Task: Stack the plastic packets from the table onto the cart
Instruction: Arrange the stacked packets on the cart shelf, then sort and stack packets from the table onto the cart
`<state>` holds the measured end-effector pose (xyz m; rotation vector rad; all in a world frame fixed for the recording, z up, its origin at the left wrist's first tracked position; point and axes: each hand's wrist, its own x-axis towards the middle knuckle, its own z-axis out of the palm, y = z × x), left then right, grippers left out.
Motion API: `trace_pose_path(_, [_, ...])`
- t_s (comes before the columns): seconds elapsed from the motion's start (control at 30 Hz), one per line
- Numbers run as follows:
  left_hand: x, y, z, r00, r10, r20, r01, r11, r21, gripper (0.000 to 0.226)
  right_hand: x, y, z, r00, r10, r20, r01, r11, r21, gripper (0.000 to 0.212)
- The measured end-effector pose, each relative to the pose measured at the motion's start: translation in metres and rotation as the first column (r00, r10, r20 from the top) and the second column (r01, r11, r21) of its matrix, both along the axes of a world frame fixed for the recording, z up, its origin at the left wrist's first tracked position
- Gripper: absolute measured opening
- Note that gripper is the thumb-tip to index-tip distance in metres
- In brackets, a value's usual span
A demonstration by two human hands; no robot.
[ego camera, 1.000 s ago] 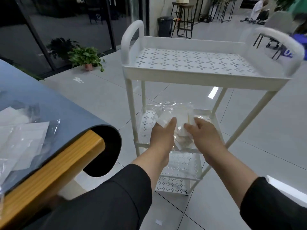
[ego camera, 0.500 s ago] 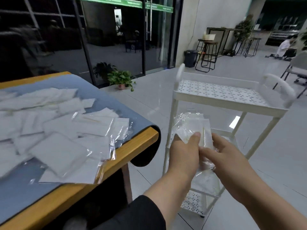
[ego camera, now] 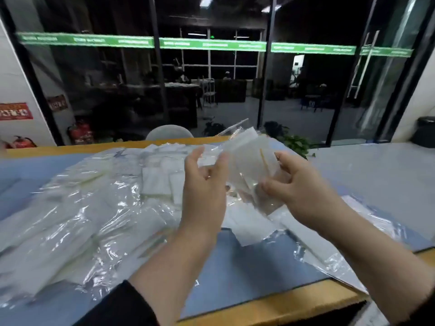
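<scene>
Head view, dim interior. Ceiling lights (ego camera: 207, 1) at 12 o'clock are supplying most of the light, and the dark glass wall (ego camera: 211, 78) is reflecting them faintly. White glare is streaking across the plastic packets (ego camera: 77, 220) from 8 to 10 o'clock. Motion blur is softening the whole frame, most strongly the packets and the green strip (ego camera: 211, 44). Wide-angle distortion is bowing the door frames (ego camera: 409, 74) at 2 o'clock. Soft shadows are lying under both forearms on the counter (ego camera: 235, 274).
</scene>
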<state>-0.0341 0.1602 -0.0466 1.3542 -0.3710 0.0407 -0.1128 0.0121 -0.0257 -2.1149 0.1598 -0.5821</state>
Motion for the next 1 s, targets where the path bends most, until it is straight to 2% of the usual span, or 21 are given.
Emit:
trace_pose_path(0.07, [0.035,0.030,-0.001,0.995,0.096,0.017,-0.096,0.995,0.028,0.035,0.032,0.017,0.005,0.995,0.079,-0.063,-0.086,0.988,-0.127,0.031])
trace_pose_path(0.13, [0.059,0.049,-0.005,0.992,0.125,-0.013,-0.124,0.991,0.055,0.036,0.055,0.027,0.007,0.986,0.105,-0.128,-0.141,0.937,-0.320,0.033])
trace_pose_path(0.2, [0.075,0.058,-0.015,0.992,0.117,-0.048,-0.110,0.986,0.128,0.052,0.072,0.029,-0.002,0.982,0.061,-0.181,-0.147,0.845,-0.514,0.043])
trace_pose_path(0.27, [0.079,0.055,-0.024,0.995,0.082,-0.054,-0.065,0.964,0.259,0.061,0.081,0.027,-0.021,0.972,0.029,-0.235,-0.167,0.789,-0.591,0.052])
trace_pose_path(0.33, [0.082,0.051,-0.033,0.999,0.054,0.000,-0.050,0.923,0.380,0.049,0.089,0.023,-0.046,0.971,0.061,-0.232,-0.181,0.820,-0.543,0.058])
trace_pose_path(0.4, [0.085,0.048,-0.039,0.996,0.066,0.056,-0.083,0.913,0.400,0.027,0.092,0.015,-0.062,0.990,0.079,-0.121,-0.125,0.888,-0.442,0.058])
trace_pose_path(0.43, [0.085,0.049,-0.039,0.996,0.074,0.050,-0.088,0.922,0.378,0.024,0.093,0.011,-0.066,0.996,0.075,-0.057,-0.091,0.914,-0.395,0.055])
trace_pose_path(0.5, [0.083,0.049,-0.039,0.998,0.070,0.006,-0.068,0.946,0.316,0.037,0.092,0.008,-0.067,0.997,0.078,0.006,-0.072,0.946,-0.315,0.048])
trace_pose_path(0.6, [0.080,0.048,-0.041,0.998,0.040,-0.054,-0.023,0.955,0.297,0.054,0.091,0.014,-0.070,0.988,0.147,-0.038,-0.152,0.945,-0.290,0.050])
trace_pose_path(0.63, [0.079,0.047,-0.041,0.997,0.046,-0.059,-0.026,0.948,0.317,0.051,0.091,0.016,-0.072,0.984,0.172,-0.048,-0.178,0.941,-0.288,0.052])
trace_pose_path(0.73, [0.080,0.045,-0.041,0.992,0.117,-0.041,-0.101,0.952,0.289,0.020,0.092,0.019,-0.074,0.975,0.218,-0.050,-0.223,0.943,-0.247,0.056])
trace_pose_path(0.87, [0.078,0.047,-0.041,0.989,0.148,0.006,-0.142,0.935,0.324,0.038,0.090,0.019,-0.071,0.972,0.222,-0.073,-0.232,0.949,-0.214,0.052])
trace_pose_path(0.97, [0.075,0.045,-0.041,0.992,0.118,0.042,-0.125,0.943,0.309,0.008,0.087,0.021,-0.067,0.972,0.236,0.011,-0.227,0.946,-0.229,0.048])
trace_pose_path(1.0, [0.074,0.045,-0.042,0.993,0.105,0.056,-0.118,0.941,0.316,0.011,0.086,0.022,-0.066,0.970,0.242,0.027,-0.230,0.947,-0.226,0.049])
